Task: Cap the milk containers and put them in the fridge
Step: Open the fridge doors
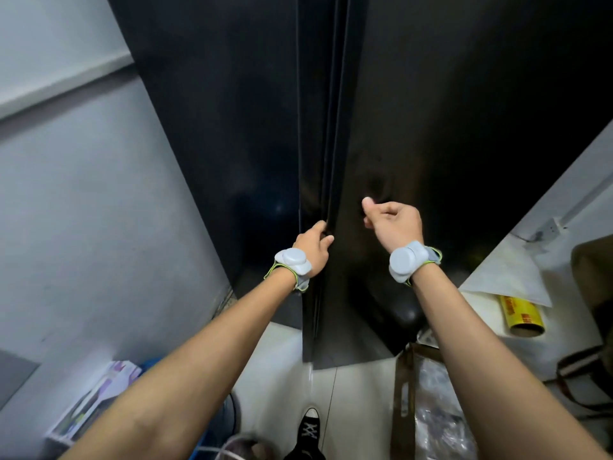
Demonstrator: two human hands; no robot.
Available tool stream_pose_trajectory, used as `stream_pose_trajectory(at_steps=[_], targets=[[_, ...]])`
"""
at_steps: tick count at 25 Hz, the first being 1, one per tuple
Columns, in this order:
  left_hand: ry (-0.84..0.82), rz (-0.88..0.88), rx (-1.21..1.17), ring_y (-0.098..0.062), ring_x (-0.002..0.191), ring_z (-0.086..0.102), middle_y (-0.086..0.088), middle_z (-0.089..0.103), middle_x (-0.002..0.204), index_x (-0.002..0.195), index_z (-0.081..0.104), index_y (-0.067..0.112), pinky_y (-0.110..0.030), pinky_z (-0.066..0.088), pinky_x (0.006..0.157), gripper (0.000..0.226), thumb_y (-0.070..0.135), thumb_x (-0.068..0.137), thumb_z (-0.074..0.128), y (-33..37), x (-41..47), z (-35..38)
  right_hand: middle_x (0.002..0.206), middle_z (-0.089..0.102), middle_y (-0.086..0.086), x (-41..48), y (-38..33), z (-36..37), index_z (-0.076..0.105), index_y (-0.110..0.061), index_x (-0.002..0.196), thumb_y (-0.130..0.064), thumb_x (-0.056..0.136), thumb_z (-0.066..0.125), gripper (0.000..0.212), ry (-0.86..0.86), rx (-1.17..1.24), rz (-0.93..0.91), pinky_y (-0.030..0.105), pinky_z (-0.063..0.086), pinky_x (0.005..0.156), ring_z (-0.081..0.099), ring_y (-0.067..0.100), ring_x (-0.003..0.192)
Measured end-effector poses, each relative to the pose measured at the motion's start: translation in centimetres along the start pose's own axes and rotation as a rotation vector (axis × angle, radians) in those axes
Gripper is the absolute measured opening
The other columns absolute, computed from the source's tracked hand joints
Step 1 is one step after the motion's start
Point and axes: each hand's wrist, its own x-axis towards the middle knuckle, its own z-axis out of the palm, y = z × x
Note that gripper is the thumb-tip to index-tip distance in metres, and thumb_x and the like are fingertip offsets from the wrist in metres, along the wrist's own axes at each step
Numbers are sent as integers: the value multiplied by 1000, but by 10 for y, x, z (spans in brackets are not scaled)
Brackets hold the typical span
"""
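A tall black two-door fridge (431,127) fills the view in front of me. Both doors look closed, with a narrow dark seam (326,161) running down the middle. My left hand (313,245) has its fingers hooked into the seam, on the edge of the left door (232,127). My right hand (393,224) hovers just in front of the right door, fingers curled in with nothing in them. Both wrists wear grey bands. No milk container is in view.
A grey wall (83,210) stands close on the left. On the right is a white counter (517,277) with a yellow roll (522,315) and a dark bag. Boxes and bags lie on the pale floor (292,353) near my black shoe (310,429).
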Motion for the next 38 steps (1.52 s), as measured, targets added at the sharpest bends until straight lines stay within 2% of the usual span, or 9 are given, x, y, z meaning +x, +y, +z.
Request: stream_pose_trajectory(at_steps=[4, 7, 11, 15, 17, 20, 24, 28, 38], targets=[[1, 13, -85, -11, 101, 64, 4, 71, 110, 119, 60, 23, -26, 49, 91, 24, 20, 97, 52, 0, -52, 13, 84, 74, -7, -49, 16, -11, 63, -25, 90, -62, 62, 80, 49, 27, -46, -13, 35, 58, 84, 72, 11, 85], [30, -66, -74, -10, 89, 66, 5, 72, 97, 105, 67, 25, -23, 51, 79, 16, 25, 95, 55, -10, -86, 16, 92, 70, -9, -77, 28, -20, 59, -20, 101, -56, 60, 85, 60, 53, -65, 19, 28, 53, 84, 69, 10, 90], [43, -120, -55, -11, 81, 66, 6, 70, 86, 91, 65, 26, -20, 48, 67, 9, 31, 93, 57, -29, -119, 9, 106, 66, -2, -112, 55, -29, 50, -21, 109, -47, 58, 91, 71, 48, -46, 111, 25, 49, 82, 64, 7, 81], [93, -85, -83, -3, 76, 61, 14, 64, 83, 100, 62, 25, -11, 46, 68, 10, 31, 93, 59, -23, -129, 5, 114, 59, -4, -138, 78, -41, 45, -24, 124, -48, 58, 90, 84, 54, -37, 171, 27, 49, 82, 60, -1, 81], [57, -43, -102, -9, 84, 64, 12, 63, 89, 112, 60, 22, -15, 47, 73, 20, 30, 94, 57, -15, -134, 9, 119, 57, -3, -151, 87, -48, 44, -23, 130, -42, 61, 91, 85, 60, 27, 192, 32, 53, 90, 65, 10, 93], [-20, 4, -132, -19, 95, 66, 5, 65, 98, 125, 55, 21, -29, 51, 86, 31, 32, 97, 53, -4, -141, 16, 122, 60, 4, -171, 98, -55, 48, -18, 131, -29, 68, 89, 76, 112, 94, 229, 30, 50, 94, 62, 16, 103], [-124, 43, -194, -19, 99, 67, 0, 69, 108, 133, 52, 27, -37, 55, 90, 42, 45, 95, 51, 8, -152, 27, 114, 67, 4, -196, 108, -63, 57, -15, 124, -29, 77, 82, 54, 229, 33, 264, 33, 50, 102, 66, 19, 107], [-197, 103, -175, -21, 93, 67, -1, 68, 102, 132, 54, 30, -36, 56, 87, 43, 47, 93, 55, 19, -163, 41, 116, 71, 8, -213, 114, -81, 58, -10, 124, -22, 85, 75, 44, 289, 62, 291, 43, 48, 107, 67, 26, 114], [-378, 265, -49, -24, 95, 67, -7, 72, 104, 115, 66, 15, -34, 54, 87, 32, 38, 94, 58, 66, -182, 87, 119, 72, 10, -238, 127, -147, 63, -11, 128, -29, 88, 71, 44, 385, 10, 328, 46, 49, 106, 67, 28, 113]])
